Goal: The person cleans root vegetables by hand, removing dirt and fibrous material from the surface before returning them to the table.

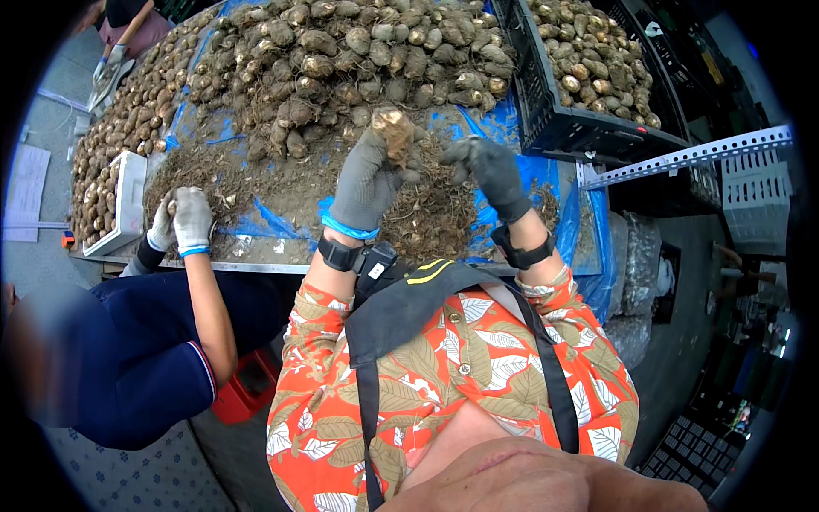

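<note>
1. Head view, left fingers: the left hand point(363, 189), in a grey glove with a blue band at the cuff, has its fingers closed around a tuber point(393, 135). Grip is around the lower part; the upper end is exposed above the fingers.
2. Head view, right fingers: the right hand point(496, 175), in a dark grey glove, has its fingers bent inward toward the left hand. Tips sit near the tuber, with a visible gap. Cannot tell whether they are pinched together or hold something small.
3. Tuber: upright in the left fingers; exposed part tan to orange-brown, rough, with a paler patch. Lower part hidden by the glove.
4. Pose: both forearms reach forward over the tabletop point(311, 183), hands at similar height in view, wrists apart. Dark wrist straps point(521, 249) on both arms; left strap carries a small device point(375, 261).
5. Around the fingers: a heap of loose root fibres point(429, 224) below and between the hands; a large pile of hairy tubers point(341, 64) beyond them; a black crate point(563, 135) of tubers beyond and right of the right fingers; a co-worker's gloved hands point(189, 220) well left of the left fingers.
</note>
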The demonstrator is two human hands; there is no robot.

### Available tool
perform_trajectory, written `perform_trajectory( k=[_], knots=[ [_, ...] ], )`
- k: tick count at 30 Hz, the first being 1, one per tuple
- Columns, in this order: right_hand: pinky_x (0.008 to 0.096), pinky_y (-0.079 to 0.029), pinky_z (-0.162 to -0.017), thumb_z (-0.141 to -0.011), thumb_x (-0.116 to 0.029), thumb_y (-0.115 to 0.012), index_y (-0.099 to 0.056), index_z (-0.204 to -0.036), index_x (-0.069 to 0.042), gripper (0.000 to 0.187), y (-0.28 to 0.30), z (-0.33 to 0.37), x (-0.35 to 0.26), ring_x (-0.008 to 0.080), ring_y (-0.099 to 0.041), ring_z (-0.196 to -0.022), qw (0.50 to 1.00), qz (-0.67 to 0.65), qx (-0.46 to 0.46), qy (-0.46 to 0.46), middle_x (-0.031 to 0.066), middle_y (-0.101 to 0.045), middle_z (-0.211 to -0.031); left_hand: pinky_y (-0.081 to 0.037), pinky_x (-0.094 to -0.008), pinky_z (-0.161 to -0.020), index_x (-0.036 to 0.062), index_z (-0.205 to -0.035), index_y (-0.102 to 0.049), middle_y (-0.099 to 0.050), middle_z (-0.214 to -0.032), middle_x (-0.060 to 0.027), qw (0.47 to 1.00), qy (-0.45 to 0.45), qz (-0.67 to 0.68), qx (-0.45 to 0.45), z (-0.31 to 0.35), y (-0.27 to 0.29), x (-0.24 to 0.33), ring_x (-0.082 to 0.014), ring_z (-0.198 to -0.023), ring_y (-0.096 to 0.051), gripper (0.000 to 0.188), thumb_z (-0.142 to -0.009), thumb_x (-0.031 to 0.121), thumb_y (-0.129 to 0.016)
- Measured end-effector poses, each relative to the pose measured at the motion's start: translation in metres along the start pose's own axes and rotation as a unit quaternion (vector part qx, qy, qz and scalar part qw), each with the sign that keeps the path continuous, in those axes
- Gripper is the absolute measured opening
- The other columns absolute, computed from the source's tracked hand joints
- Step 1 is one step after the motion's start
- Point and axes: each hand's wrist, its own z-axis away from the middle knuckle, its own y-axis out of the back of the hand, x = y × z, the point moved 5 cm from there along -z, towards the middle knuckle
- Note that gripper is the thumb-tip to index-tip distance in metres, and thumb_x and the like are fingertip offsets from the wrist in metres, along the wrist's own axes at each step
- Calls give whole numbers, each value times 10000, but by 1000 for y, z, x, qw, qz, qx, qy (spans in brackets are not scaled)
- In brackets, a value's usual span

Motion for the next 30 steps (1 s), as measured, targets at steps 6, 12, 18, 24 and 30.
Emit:
perform_trajectory(
  k=[6, 12, 18, 24, 30],
  knots=[
    [335, -485, -721, -752, -145, -691, -677, -1097, -141, 346, 2, -20, -68, 249, -615, -829, 997, 50, 37, 35, 89, -629, -859, -520, -238, -636, 71, -1449, -322, -584, -1151, -87, 991, -36, -124, 43, 2, -31, -2, -137, -837, -608, 600, -959, 328, -552],
    [388, -451, -784, -793, -128, -615, -703, -990, -162, 218, -3, -21, -65, 291, -589, -815, 991, 21, 49, 124, 88, -641, -861, -486, -219, -575, 84, -1451, -322, -592, -1126, -74, 993, 13, -115, 28, -2, -16, -16, -104, -748, -578, 599, -965, 361, -536],
    [380, -490, -736, -825, -133, -586, -652, -933, -109, 129, 0, -17, -24, 281, -615, -842, 964, 187, -172, 77, 83, -611, -859, -446, -222, -587, 80, -1394, -394, -572, -1191, -93, 991, -30, -127, 37, -2, -5, 0, -106, -750, -544, 554, -944, 356, -561],
    [333, -504, -817, -814, -168, -621, -618, -1139, -60, 342, 10, -41, -47, 204, -640, -937, 993, 49, -89, -62, 109, -647, -1070, -495, -248, -659, 24, -1432, -325, -562, -1232, -95, 999, -27, -39, 26, 0, -10, -4, -140, -925, -579, 623, -934, 308, -569],
    [349, -497, -814, -792, -183, -633, -629, -1190, -104, 406, -2, -49, -74, 282, -636, -937, 968, 177, -19, 176, 147, -657, -1029, -518, -269, -671, -23, -1401, -351, -573, -1198, -92, 997, 1, -72, -8, 0, -1, -4, -148, -934, -602, 563, -927, 205, -551]
  ],
)
